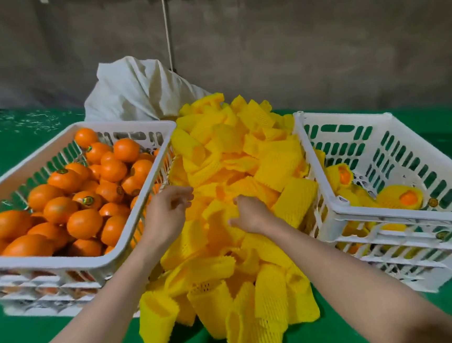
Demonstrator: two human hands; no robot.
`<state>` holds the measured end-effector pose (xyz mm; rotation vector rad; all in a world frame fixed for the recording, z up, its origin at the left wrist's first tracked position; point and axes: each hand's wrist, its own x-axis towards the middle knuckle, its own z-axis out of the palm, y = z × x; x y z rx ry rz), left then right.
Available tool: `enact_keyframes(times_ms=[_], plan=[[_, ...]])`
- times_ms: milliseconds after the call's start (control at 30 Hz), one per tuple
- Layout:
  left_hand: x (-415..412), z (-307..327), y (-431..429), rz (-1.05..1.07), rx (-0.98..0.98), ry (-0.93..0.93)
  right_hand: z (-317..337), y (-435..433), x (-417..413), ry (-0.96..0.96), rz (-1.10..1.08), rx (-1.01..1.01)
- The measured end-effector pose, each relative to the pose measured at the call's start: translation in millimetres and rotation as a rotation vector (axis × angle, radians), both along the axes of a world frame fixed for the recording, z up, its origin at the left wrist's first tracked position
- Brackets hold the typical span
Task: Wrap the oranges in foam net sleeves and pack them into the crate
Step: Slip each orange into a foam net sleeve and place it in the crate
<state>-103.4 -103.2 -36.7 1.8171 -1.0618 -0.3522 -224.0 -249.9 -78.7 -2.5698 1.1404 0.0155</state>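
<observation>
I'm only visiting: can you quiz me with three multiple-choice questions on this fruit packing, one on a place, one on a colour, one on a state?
1. Where is the pile of foam sleeves? A. between the left crate and the right crate B. inside the left crate C. on a shelf
2. What colour are the sleeves? A. white B. green C. yellow
3. How are the oranges in the right crate? A. peeled B. wrapped in sleeves C. bare
Answers: 1 A, the pile fills the gap between both crates; 2 C, every sleeve is yellow; 3 B, yellow netting covers them.
</observation>
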Motion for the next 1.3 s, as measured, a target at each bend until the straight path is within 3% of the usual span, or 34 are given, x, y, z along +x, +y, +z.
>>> enact_keyframes(times_ms=[67,133,233,333,400,467,533,633,700,800,933,967,1067,1133,1200,1300], plan=[[4,-3,6,0.004,0.005,0.074,3,-2,3,-0.118,-0.039,-0.022],[7,-5,10,0.027,-0.006,0.149,14,0,3,-0.405,-0.092,0.031],[5,-1,11,0.023,-0.016,0.311,35,16,0,-0.818,-0.046,0.388],[-1,7,7,-0.07,0.004,0.499,47,32,-4,-0.882,0.041,0.675],[-1,13,8,-0.111,-0.036,0.476,53,39,-3,-0.845,0.038,0.704],[4,16,13,-0.052,-0.049,0.177,60,43,0,-0.81,-0.002,0.564],[9,17,19,0.01,-0.047,-0.073,69,50,6,-0.783,0.059,0.239],[19,21,27,0.033,-0.08,-0.171,82,66,24,-0.739,0.311,-0.261],[29,22,32,0.059,-0.087,-0.175,88,75,41,-0.722,0.352,-0.42],[50,27,41,0.06,-0.103,-0.134,94,85,65,-0.723,0.336,-0.433],[102,37,53,-0.006,-0.148,0.324,96,87,90,-0.695,0.379,-0.394],[120,35,53,0.046,-0.064,0.313,97,87,94,-0.69,0.386,-0.375],[167,20,60,0.08,0.616,-0.328,98,88,101,-0.7,0.419,-0.341],[180,7,63,0.011,1.042,-0.601,99,88,103,-0.708,0.446,-0.318],[184,0,64,-0.033,1.143,-0.699,99,87,104,-0.707,0.453,-0.287],[186,-6,60,-0.02,1.023,-0.769,98,85,102,-0.718,0.46,-0.247]])
